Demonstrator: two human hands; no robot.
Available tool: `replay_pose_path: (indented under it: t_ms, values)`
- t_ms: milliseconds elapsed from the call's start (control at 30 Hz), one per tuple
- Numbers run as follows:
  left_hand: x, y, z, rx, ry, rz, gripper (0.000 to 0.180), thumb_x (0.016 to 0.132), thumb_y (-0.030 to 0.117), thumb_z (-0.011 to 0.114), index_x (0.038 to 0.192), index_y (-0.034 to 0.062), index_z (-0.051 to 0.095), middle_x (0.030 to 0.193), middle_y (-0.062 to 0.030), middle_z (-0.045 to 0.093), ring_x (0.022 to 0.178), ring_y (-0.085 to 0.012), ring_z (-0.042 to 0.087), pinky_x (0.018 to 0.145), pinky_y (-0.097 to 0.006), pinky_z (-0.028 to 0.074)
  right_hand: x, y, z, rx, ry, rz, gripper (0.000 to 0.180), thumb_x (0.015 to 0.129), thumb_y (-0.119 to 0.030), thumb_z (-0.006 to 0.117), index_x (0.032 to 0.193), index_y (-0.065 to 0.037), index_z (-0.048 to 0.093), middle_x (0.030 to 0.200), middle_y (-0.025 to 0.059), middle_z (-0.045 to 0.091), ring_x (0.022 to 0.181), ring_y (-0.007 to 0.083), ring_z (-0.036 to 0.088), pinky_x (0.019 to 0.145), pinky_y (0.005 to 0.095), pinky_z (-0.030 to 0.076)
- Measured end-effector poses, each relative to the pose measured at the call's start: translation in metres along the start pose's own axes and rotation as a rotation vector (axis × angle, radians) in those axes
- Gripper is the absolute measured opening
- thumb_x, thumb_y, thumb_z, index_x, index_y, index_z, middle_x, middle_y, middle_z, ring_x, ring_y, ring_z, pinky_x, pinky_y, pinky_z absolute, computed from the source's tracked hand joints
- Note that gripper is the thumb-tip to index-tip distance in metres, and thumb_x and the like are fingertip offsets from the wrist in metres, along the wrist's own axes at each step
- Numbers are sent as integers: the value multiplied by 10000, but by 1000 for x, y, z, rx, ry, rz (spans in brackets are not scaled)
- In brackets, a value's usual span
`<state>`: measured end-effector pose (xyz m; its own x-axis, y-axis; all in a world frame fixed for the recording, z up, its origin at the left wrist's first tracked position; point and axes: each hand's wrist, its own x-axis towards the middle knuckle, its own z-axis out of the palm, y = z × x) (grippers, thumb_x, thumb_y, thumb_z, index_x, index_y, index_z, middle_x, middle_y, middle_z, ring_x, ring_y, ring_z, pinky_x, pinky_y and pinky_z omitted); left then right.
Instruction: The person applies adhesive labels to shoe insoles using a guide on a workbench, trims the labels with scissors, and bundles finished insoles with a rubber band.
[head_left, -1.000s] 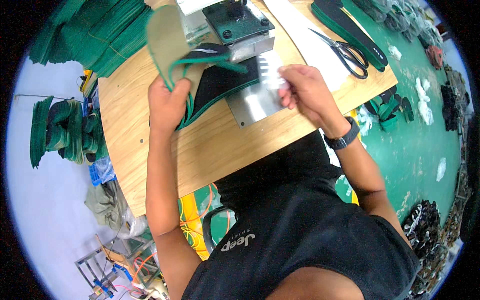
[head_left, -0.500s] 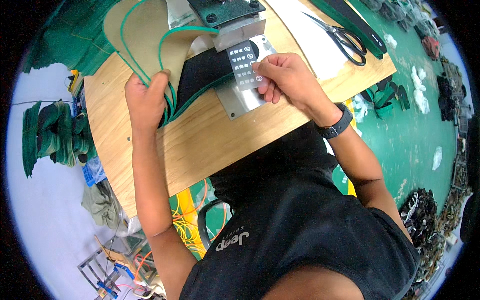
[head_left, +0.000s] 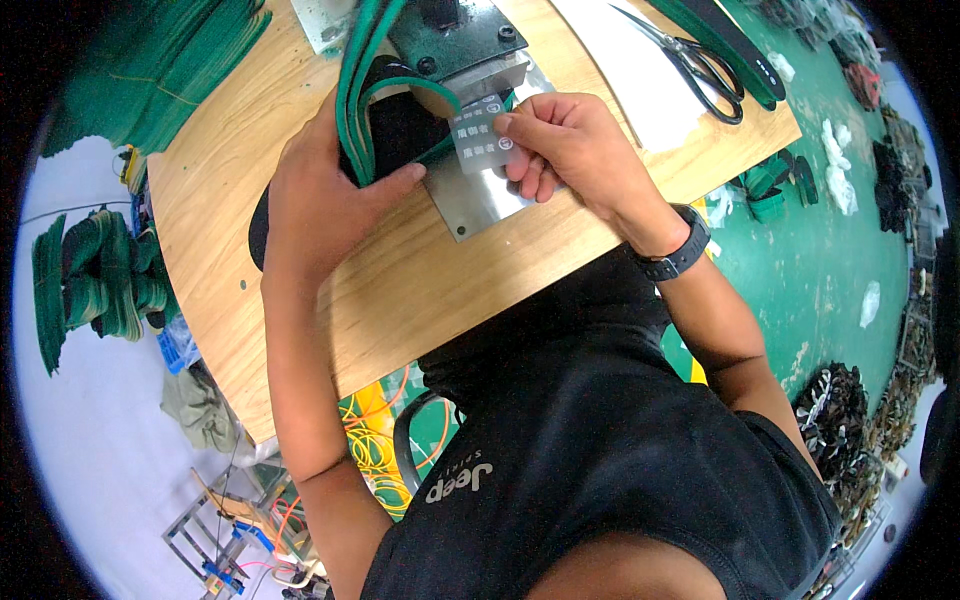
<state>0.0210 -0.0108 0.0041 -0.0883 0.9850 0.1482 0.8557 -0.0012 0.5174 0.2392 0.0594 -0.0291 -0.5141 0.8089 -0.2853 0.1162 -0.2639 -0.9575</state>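
My left hand (head_left: 325, 195) curls around a bent stack of green-edged insoles (head_left: 362, 120), with its thumb pointing right; most of its fingers are hidden. A black insole face lies partly under the block of a dark metal press (head_left: 465, 55). Between thumb and fingertips, my right hand (head_left: 565, 150) pinches a clear film strip of white printed labels (head_left: 480, 145). The strip's far end reaches the front of the press block, above the insole edge. Below it a shiny steel plate (head_left: 465, 205) rests on the wooden table.
Black-handled scissors (head_left: 700, 75) lie on white sheets (head_left: 640, 90) at the far right, beside a black-and-green insole (head_left: 735, 60). A big pile of green pieces (head_left: 150, 70) stands far left. The wooden table's (head_left: 400, 300) near edge runs close to my body.
My left hand has shifted and turned, folding the insoles upright, so their tan undersides are mostly out of sight. My right hand has stayed nearly in place while the strip's far end moved under the block.
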Motion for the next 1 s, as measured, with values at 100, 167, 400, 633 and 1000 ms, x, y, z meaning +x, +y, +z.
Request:
replay_pose_path:
  t_ms: [100, 167, 400, 633, 1000]
  values:
    - [2, -3, 5, 1, 11, 32, 491, 666, 275, 775, 1066, 55, 595, 945, -185, 648, 906, -377, 602, 793, -424, 479, -2, 1, 1, 2, 30, -41, 240, 922, -194, 572, 736, -43, 587, 613, 40, 618, 474, 78, 568, 415, 178, 435]
    - [1, 3, 2, 10, 11, 9, 482, 676, 281, 767, 1060, 49, 592, 939, -194, 645, 894, -384, 601, 792, -428, 478, -2, 4, 3, 33, 43, -54, 230, 921, -189, 566, 745, -42, 587, 615, 36, 613, 474, 76, 561, 421, 181, 437]
    - [-1, -8, 0, 119, -37, -33, 332, 727, 248, 709, 930, 3, 617, 820, -199, 643, 754, -337, 624, 706, -400, 492, -15, 9, -9, 215, 188, -162, 183, 932, -193, 539, 869, -25, 574, 644, 38, 607, 487, 81, 556, 437, 207, 450]
    - [-3, -41, -3, -608, 331, -155, 187, 789, 118, 619, 919, -14, 641, 807, -38, 651, 710, -91, 564, 668, -273, 469, -2, 0, -14, 32, 15, -29, 239, 923, -222, 551, 823, -9, 592, 648, 52, 615, 503, 113, 581, 424, 220, 453]
    - [-3, -45, -7, -638, 263, -95, 183, 778, 128, 632, 894, -14, 634, 846, -48, 641, 759, -150, 584, 714, -285, 453, 4, 0, -9, -132, -20, -51, 269, 902, -240, 580, 750, -22, 616, 601, 45, 608, 496, 111, 591, 433, 223, 454]
